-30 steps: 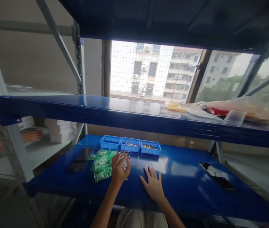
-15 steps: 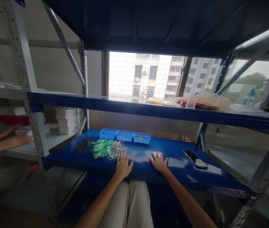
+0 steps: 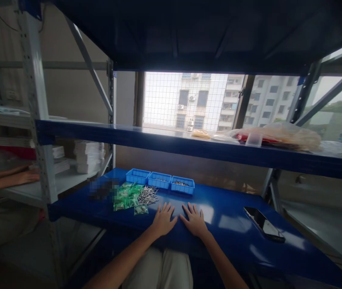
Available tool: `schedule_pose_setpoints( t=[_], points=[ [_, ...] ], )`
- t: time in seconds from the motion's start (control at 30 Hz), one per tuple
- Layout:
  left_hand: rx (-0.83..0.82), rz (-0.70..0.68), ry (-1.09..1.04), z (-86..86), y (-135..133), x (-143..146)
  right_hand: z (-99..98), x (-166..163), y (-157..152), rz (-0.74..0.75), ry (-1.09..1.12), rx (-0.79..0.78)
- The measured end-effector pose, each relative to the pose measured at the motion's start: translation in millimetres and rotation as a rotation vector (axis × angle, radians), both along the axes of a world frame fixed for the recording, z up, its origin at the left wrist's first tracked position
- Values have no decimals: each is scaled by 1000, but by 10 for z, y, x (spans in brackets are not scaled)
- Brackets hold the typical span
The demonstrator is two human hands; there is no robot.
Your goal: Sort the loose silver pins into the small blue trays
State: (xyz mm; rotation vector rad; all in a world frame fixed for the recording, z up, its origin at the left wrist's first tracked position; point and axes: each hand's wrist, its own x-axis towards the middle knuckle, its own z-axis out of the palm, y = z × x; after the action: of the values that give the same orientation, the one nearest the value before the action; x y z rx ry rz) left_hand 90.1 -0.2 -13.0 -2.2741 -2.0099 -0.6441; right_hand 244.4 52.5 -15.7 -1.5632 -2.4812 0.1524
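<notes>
My left hand [image 3: 163, 220] lies flat on the blue shelf surface [image 3: 219, 241], fingers spread, holding nothing. Beside it my right hand [image 3: 194, 220] rests the same way, palm down and empty, a small gap between the two. Left of my left hand is a heap of small silvery metal pieces, like screws or nails [image 3: 147, 195]. Green-and-clear small plastic bags [image 3: 127, 196] are piled against that heap, with one small bag [image 3: 141, 209] at the near side. Behind them stand three blue plastic bins [image 3: 160, 181] in a row; the right one holds small dark metal pieces.
A smartphone [image 3: 264, 224] lies at the right. Above runs a blue shelf beam [image 3: 164, 140], with plastic bags [image 3: 288, 134] on its shelf. A metal upright [image 3: 39, 100] stands at left; beyond it, another person's arms [image 3: 11, 178] reach over a neighbouring shelf near white stacks [image 3: 89, 156].
My hands have come closer together, the left moving right and the right moving left. The camera view has shifted slightly. The bags and metal pieces stay on the shelf.
</notes>
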Motion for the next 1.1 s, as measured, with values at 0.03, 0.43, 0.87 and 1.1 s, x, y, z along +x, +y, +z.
schedule_pose_setpoints(
  t=[0.03,0.43,0.87,1.1],
  points=[
    [14,33,3,2,-17,20,8,-10,-14,-18,-9,-8],
    [142,535,214,43,223,-601,118,-119,-268,150,64,-35],
    [68,456,295,198,559,-382,251,-736,166,236,557,134],
    [123,294,232,304,512,-424,307,-656,100,208,572,111]
  ],
)
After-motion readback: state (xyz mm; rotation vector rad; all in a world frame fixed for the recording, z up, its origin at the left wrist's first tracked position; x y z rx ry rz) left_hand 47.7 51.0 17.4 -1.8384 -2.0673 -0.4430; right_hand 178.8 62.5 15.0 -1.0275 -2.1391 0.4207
